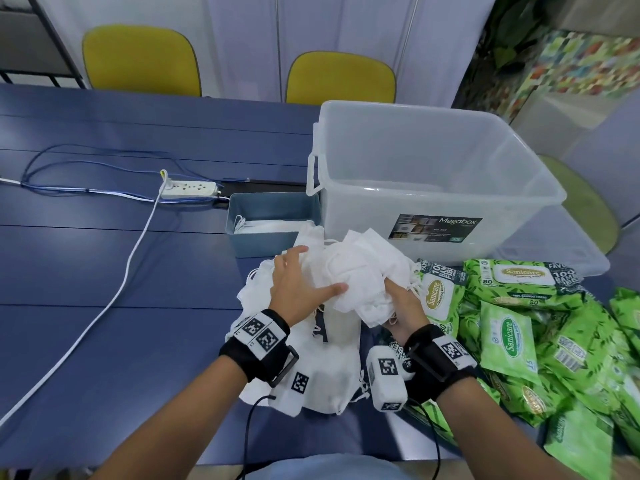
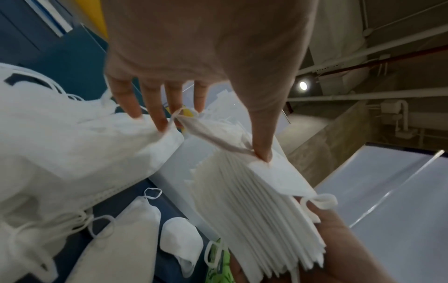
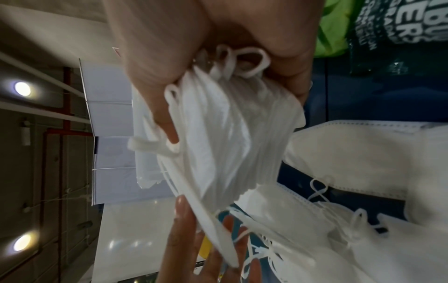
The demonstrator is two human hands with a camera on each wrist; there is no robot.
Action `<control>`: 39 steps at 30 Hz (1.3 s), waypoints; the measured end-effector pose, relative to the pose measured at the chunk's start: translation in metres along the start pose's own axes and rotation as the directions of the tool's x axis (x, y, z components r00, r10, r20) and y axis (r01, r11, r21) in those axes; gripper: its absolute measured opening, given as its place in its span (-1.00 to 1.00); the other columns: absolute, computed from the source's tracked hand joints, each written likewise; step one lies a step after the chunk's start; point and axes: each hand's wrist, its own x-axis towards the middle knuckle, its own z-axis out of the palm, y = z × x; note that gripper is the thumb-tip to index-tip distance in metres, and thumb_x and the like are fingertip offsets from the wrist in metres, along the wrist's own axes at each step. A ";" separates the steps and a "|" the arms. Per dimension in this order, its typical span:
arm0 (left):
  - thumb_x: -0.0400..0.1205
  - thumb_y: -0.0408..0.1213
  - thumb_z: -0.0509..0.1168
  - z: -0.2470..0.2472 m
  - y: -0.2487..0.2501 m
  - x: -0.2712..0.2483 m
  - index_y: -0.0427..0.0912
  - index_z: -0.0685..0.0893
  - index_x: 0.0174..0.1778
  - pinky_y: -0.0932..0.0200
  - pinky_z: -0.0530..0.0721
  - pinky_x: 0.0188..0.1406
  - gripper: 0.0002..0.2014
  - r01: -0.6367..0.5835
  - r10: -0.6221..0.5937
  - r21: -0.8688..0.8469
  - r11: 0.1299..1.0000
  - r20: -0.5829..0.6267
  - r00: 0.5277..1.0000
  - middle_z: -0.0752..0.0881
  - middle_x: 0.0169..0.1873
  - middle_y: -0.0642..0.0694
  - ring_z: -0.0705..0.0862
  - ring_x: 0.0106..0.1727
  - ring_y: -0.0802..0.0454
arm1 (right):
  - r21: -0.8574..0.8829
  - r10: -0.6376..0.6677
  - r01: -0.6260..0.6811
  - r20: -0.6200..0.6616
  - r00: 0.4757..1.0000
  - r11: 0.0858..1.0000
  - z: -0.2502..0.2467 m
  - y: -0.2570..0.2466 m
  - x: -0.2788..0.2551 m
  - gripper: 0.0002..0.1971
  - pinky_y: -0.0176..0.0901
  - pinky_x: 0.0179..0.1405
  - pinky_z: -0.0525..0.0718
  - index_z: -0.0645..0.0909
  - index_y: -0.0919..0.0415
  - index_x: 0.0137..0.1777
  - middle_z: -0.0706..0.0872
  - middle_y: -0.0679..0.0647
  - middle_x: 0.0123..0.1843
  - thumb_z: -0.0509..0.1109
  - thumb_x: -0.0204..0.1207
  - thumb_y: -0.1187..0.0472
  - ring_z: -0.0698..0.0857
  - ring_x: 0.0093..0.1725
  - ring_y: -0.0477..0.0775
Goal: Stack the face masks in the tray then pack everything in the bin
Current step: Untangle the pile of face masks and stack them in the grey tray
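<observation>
A stack of white face masks [image 1: 360, 289] is held above the loose mask pile [image 1: 322, 358] on the blue table. My right hand [image 1: 403, 303] grips the stack's end from the right, thumb and fingers curled round it [image 3: 232, 137]. My left hand [image 1: 298, 282] lies flat with straight, spread fingers on the masks, its thumb pressing the stack's top [image 2: 264, 153]. The blue-grey tray [image 1: 273, 202] stands just beyond, with some masks [image 1: 266, 226] lying in it. The clear bin [image 1: 433, 174] stands to its right, seemingly empty.
Several green wet-wipe packs [image 1: 519, 323] lie heaped at the right, in front of the bin. A white power strip [image 1: 188, 188] with cables lies to the left of the tray. Two yellow chairs [image 1: 142, 60] stand behind the table.
</observation>
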 end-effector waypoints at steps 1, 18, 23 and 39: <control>0.10 0.22 0.61 0.000 -0.001 0.003 0.00 0.32 0.45 -0.06 0.46 0.41 0.03 0.033 -0.031 -0.040 0.999 0.040 0.999 0.37 0.38 -0.07 0.42 0.41 -0.03 | 0.007 -0.003 0.003 0.009 1.000 1.000 -0.001 -0.001 0.000 -0.28 -0.06 -0.05 0.64 0.66 0.22 0.28 0.77 0.18 0.19 0.58 0.07 -0.07 0.72 0.17 0.21; 0.36 -0.23 0.59 -0.010 0.007 0.024 0.24 0.33 0.45 0.00 0.35 0.49 -0.19 -0.256 0.241 0.062 0.965 0.186 0.953 0.27 0.34 -0.11 0.34 0.38 -0.12 | -0.273 -0.047 0.089 0.154 0.987 0.958 0.000 -0.006 0.004 -0.86 -0.35 -0.42 0.57 0.65 0.17 -0.17 0.76 -0.08 -0.35 0.47 0.38 0.41 0.68 -0.37 -0.16; 0.28 -0.12 0.63 -0.018 -0.002 0.027 0.31 0.14 0.54 -0.03 0.18 0.56 0.02 -0.232 0.169 0.157 0.960 0.335 0.927 0.16 0.49 -0.08 0.14 0.54 -0.04 | -0.385 -0.053 0.136 0.220 0.974 0.913 -0.001 -0.011 0.002 -0.80 -0.15 0.07 0.63 0.67 0.10 -0.08 0.75 0.03 0.07 0.47 0.45 0.43 0.68 0.03 0.02; 0.19 0.17 0.55 -0.013 -0.009 0.025 -0.02 0.46 0.43 0.34 0.34 0.28 -0.11 -0.134 0.047 0.164 0.977 0.448 0.893 0.48 0.28 0.09 0.42 0.28 0.20 | -0.317 0.073 0.088 0.463 0.884 0.944 -0.006 -0.012 0.007 -0.25 0.06 0.13 0.73 0.68 0.27 0.19 0.80 0.20 0.10 0.69 -0.10 0.10 0.77 0.08 0.19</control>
